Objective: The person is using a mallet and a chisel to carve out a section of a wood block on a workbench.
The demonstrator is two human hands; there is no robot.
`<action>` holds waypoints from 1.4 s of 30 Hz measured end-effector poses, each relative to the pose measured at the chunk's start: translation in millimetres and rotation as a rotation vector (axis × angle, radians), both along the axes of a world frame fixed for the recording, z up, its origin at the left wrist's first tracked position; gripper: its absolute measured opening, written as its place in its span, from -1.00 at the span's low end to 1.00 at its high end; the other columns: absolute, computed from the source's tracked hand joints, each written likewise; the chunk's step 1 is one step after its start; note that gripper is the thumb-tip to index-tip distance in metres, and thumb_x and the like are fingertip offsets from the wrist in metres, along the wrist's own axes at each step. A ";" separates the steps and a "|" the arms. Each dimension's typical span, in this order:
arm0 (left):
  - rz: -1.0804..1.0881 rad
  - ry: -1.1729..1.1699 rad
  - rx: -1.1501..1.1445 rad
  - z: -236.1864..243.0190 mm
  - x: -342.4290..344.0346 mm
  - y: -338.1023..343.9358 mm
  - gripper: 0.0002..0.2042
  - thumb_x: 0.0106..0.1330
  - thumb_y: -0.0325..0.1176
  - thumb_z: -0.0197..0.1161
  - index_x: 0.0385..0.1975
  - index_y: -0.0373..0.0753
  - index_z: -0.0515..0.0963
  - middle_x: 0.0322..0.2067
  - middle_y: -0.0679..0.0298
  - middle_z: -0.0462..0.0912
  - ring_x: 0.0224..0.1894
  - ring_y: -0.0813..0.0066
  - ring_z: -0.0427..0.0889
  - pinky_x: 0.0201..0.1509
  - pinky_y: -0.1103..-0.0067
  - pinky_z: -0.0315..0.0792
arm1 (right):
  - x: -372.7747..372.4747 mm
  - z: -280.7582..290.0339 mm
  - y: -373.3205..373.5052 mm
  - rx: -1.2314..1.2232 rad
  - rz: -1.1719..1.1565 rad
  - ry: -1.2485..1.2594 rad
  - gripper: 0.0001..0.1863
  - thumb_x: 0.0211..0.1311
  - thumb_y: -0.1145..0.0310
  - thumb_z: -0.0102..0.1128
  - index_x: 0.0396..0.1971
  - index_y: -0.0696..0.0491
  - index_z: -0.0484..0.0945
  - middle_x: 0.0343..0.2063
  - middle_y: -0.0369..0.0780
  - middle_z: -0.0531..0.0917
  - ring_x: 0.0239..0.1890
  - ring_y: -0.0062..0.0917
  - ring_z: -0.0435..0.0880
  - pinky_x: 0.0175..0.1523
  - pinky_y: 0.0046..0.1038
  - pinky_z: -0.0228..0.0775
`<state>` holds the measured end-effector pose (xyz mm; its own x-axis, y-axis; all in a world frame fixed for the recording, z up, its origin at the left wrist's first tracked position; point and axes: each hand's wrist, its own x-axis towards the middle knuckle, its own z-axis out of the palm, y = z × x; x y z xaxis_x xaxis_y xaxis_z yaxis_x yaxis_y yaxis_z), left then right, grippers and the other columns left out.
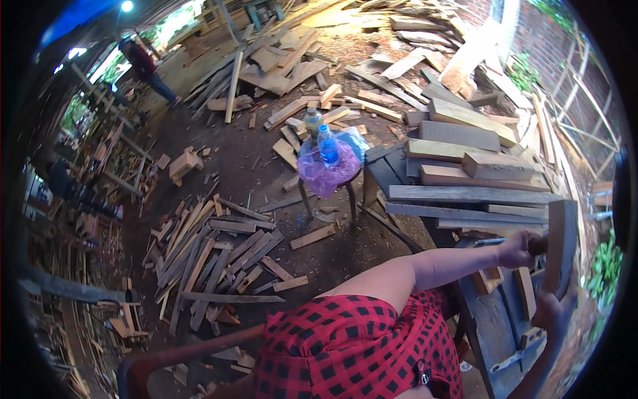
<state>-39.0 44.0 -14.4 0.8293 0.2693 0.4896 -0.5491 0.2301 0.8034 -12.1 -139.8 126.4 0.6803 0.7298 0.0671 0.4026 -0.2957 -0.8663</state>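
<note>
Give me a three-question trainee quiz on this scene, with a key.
1. Which hand grips the lower end of the wooden block?
2. True or false: the blue-capped bottle stands upright.
3. What lies heaped to the left of that bottle?
A) Bricks
B) Wooden strips
C) Metal pipes

Key:
1. The right hand.
2. True.
3. B.

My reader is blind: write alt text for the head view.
A person's right hand grips a thick wooden piece, left hand close beside it. Stacked timber lies beyond, with two bottles on a stool and a heap of wood strips to the left.
</note>
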 end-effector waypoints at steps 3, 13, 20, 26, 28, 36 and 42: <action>0.042 -0.036 0.015 5.1 -1.0 -1.8 -0.66 -0.19 -0.65 0.18 -0.29 -0.36 0.53 -0.43 0.44 0.50 -0.31 0.68 0.42 -0.19 0.65 0.37 | 0.3 -5.8 -1.1 0.013 0.008 -0.042 0.03 -0.35 0.24 0.24 0.31 0.22 0.15 -0.03 -0.09 0.47 0.00 -0.37 0.49 0.08 -0.40 0.35; 0.041 -0.032 -0.017 14.4 -9.4 -3.7 -0.74 -0.20 -0.60 0.20 -0.40 -0.34 0.52 -0.49 0.44 0.51 -0.39 0.70 0.41 -0.31 0.66 0.36 | 6.7 -13.9 -7.2 0.103 -0.033 -0.037 -0.01 -0.35 0.38 0.18 0.32 0.23 0.14 -0.13 -0.15 0.50 -0.15 -0.47 0.53 -0.01 -0.48 0.37; 0.038 -0.055 -0.034 15.6 -10.4 -6.4 -0.74 -0.16 -0.59 0.23 -0.37 -0.33 0.52 -0.48 0.44 0.52 -0.39 0.72 0.42 -0.33 0.67 0.36 | 8.3 -14.7 -9.6 0.088 -0.012 -0.071 0.02 -0.36 0.39 0.18 0.33 0.22 0.11 -0.13 -0.14 0.50 -0.14 -0.43 0.53 0.00 -0.45 0.38; -0.017 -0.023 -0.031 19.8 -12.7 -10.6 -0.75 -0.13 -0.58 0.27 -0.37 -0.32 0.53 -0.49 0.44 0.53 -0.39 0.72 0.43 -0.34 0.68 0.35 | 7.4 -16.1 -19.9 0.064 -0.077 -0.002 0.05 -0.36 0.36 0.21 0.34 0.21 0.09 -0.09 -0.10 0.48 -0.10 -0.39 0.53 0.03 -0.42 0.37; 0.008 -0.015 0.008 19.6 -11.0 -12.7 -0.75 -0.14 -0.58 0.28 -0.38 -0.32 0.53 -0.48 0.43 0.53 -0.39 0.72 0.44 -0.34 0.68 0.35 | 9.0 -15.7 -23.5 0.045 -0.063 -0.028 0.05 -0.36 0.37 0.21 0.34 0.22 0.08 -0.06 -0.08 0.47 -0.06 -0.35 0.52 0.07 -0.39 0.36; 0.011 0.045 0.062 10.6 -2.7 -16.2 -0.71 -0.22 -0.60 0.28 -0.38 -0.31 0.54 -0.46 0.42 0.55 -0.36 0.68 0.45 -0.30 0.65 0.36 | 8.5 -16.5 -31.6 0.026 -0.074 -0.011 0.04 -0.36 0.38 0.18 0.33 0.26 0.08 -0.01 -0.04 0.45 0.02 -0.30 0.49 0.18 -0.35 0.28; -0.042 0.017 0.051 5.0 3.3 -19.0 -0.71 -0.22 -0.62 0.27 -0.38 -0.32 0.54 -0.45 0.44 0.53 -0.36 0.68 0.44 -0.29 0.65 0.36 | -0.2 -13.4 -33.9 0.009 -0.167 0.055 0.04 -0.31 0.40 0.21 0.35 0.26 0.03 -0.01 -0.04 0.44 0.02 -0.31 0.48 0.15 -0.37 0.29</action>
